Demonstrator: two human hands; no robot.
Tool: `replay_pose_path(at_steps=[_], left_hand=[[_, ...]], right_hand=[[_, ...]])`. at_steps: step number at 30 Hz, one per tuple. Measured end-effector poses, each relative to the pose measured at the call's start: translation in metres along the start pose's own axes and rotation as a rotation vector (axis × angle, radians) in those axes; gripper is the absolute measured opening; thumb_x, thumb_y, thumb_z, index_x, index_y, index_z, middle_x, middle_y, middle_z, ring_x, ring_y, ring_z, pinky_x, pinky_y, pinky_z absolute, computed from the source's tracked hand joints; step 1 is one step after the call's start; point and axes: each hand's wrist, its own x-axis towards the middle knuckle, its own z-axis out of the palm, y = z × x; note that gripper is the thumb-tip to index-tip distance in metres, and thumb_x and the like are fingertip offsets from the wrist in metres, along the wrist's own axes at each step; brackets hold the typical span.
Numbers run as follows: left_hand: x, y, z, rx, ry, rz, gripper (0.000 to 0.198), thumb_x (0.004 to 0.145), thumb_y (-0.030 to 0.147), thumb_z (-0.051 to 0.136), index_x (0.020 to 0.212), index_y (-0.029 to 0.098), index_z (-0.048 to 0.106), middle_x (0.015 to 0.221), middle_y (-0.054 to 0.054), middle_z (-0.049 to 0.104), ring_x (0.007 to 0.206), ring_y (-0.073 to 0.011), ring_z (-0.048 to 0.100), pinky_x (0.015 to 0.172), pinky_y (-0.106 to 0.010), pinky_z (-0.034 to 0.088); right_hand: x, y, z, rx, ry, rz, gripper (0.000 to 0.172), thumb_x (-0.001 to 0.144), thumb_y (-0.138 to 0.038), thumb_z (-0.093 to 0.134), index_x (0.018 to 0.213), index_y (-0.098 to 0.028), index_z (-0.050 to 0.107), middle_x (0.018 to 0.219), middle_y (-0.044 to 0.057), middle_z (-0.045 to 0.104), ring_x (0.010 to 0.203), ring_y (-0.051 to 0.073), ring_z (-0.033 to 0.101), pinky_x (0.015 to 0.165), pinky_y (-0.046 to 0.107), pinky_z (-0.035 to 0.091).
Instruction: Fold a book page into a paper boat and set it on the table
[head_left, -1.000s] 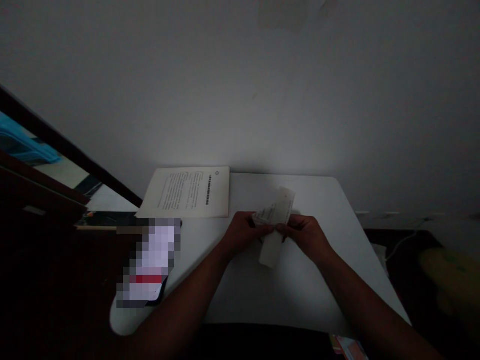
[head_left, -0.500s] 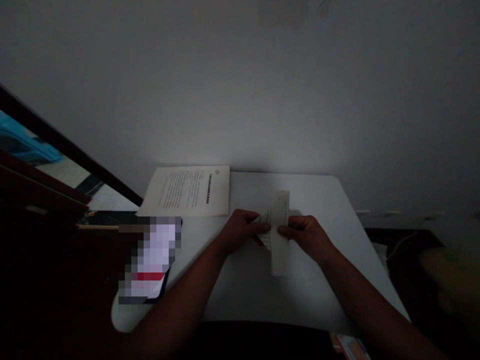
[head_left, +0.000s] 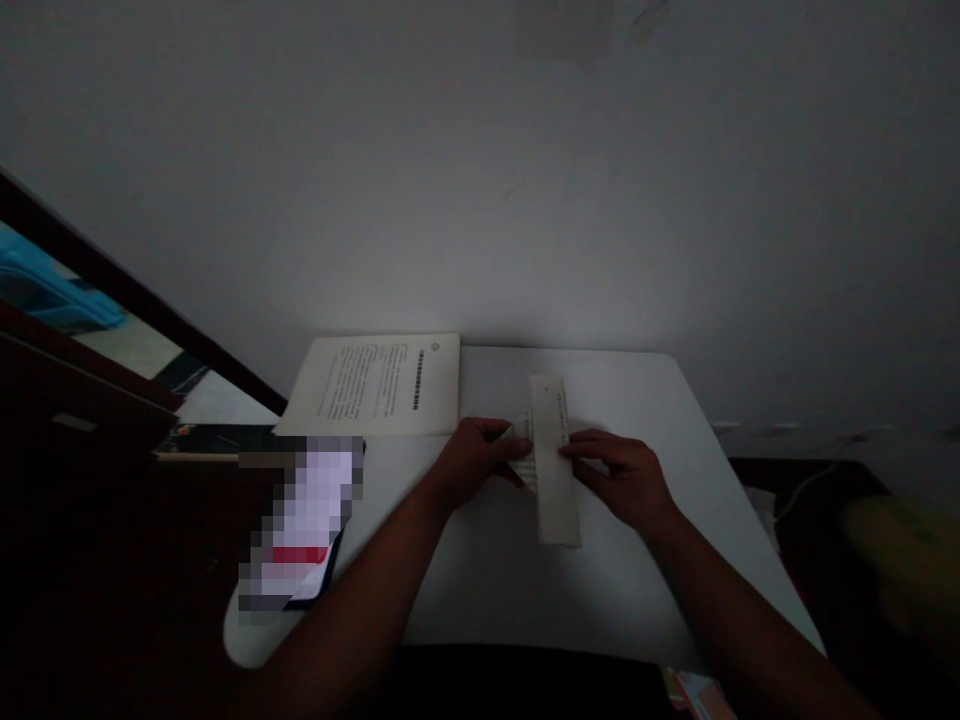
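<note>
Between my hands is a folded piece of printed paper (head_left: 553, 490), a long narrow strip with a pointed, text-covered part sticking out on its left. My left hand (head_left: 480, 455) is closed on that pointed part, thumb on top and fingers beneath. From the other side, my right hand (head_left: 619, 470) has its thumb and fingertips at the strip's right edge, pinching it. Some fingertips of the right hand are hidden behind the paper. The strip is held just over the white table (head_left: 480, 590); I cannot tell whether it touches the surface.
A printed sheet or booklet (head_left: 375, 385) lies at the table's back left, by the wall. In front of it rests a phone (head_left: 319, 510), its lit screen blurred out. A dark slanting frame (head_left: 172, 315) stands at left. Colourful packaging (head_left: 701, 695) shows below the front edge.
The paper strip has tilted, its top leaning to the left. My right hand has shifted its grip along the right edge, and its thumb has moved off the strip's front. The left hand stays nearly still.
</note>
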Motion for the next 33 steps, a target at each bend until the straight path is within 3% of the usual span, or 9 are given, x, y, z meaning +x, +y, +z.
replay_pose_path(at_steps=[3,5,7,11,15,26,33], left_hand=[[-0.003,0.003,0.0,0.021,-0.037,0.048,0.045,0.07,0.031,0.071,0.107,0.006,0.063,0.076,-0.01,0.07,0.061,-0.0178,0.066,0.055,-0.029,0.055],[-0.008,0.007,-0.002,0.061,-0.063,0.138,0.064,0.074,0.03,0.068,0.131,0.011,0.046,0.074,-0.008,0.07,0.06,-0.0193,0.067,0.057,-0.032,0.055],[-0.013,0.012,-0.003,0.131,-0.099,0.263,0.074,0.074,0.024,0.066,0.14,0.016,0.032,0.074,-0.006,0.071,0.066,-0.0189,0.067,0.065,-0.033,0.054],[-0.019,0.016,0.0,0.469,-0.09,0.452,0.044,0.073,0.017,0.064,0.117,0.018,0.061,0.107,-0.009,0.068,0.093,-0.0197,0.064,0.084,-0.032,0.049],[-0.018,0.012,0.008,0.664,-0.032,0.538,0.029,0.076,0.022,0.064,0.104,0.02,0.068,0.1,-0.008,0.071,0.09,-0.0191,0.066,0.082,-0.03,0.049],[-0.015,0.008,0.01,0.663,0.106,0.56,0.017,0.073,0.028,0.069,0.089,0.022,0.074,0.076,-0.005,0.072,0.067,-0.0152,0.066,0.063,-0.024,0.049],[-0.014,0.005,0.013,0.587,0.254,0.587,0.009,0.07,0.029,0.072,0.077,0.023,0.075,0.083,-0.005,0.073,0.075,-0.0172,0.068,0.073,-0.028,0.052]], right_hand=[[0.0,0.001,-0.001,0.025,0.009,-0.005,0.016,0.075,-0.021,0.065,0.087,-0.027,0.073,0.089,0.003,0.072,0.083,0.019,0.066,0.075,0.033,0.054],[-0.001,0.003,-0.001,0.064,0.066,0.04,0.015,0.074,-0.02,0.066,0.085,-0.027,0.073,0.089,0.004,0.071,0.083,0.018,0.066,0.074,0.032,0.054],[-0.003,0.005,-0.001,0.108,0.114,0.101,0.014,0.073,-0.02,0.066,0.083,-0.025,0.074,0.09,0.005,0.071,0.081,0.019,0.066,0.071,0.031,0.054],[-0.005,0.008,-0.001,0.166,0.127,0.182,0.013,0.07,-0.023,0.068,0.082,-0.023,0.074,0.091,0.006,0.07,0.076,0.018,0.065,0.063,0.028,0.054],[-0.004,0.004,-0.001,0.187,0.121,0.178,0.012,0.069,-0.023,0.07,0.08,-0.023,0.074,0.088,0.006,0.07,0.076,0.019,0.065,0.064,0.028,0.054],[0.001,-0.009,0.002,0.232,0.184,0.197,0.015,0.06,-0.035,0.077,0.073,-0.026,0.075,0.082,0.005,0.072,0.072,0.02,0.067,0.063,0.031,0.055],[0.003,-0.019,0.005,0.252,0.259,0.321,0.014,0.067,-0.038,0.073,0.07,-0.024,0.074,0.07,0.004,0.072,0.066,0.021,0.067,0.064,0.035,0.057]])
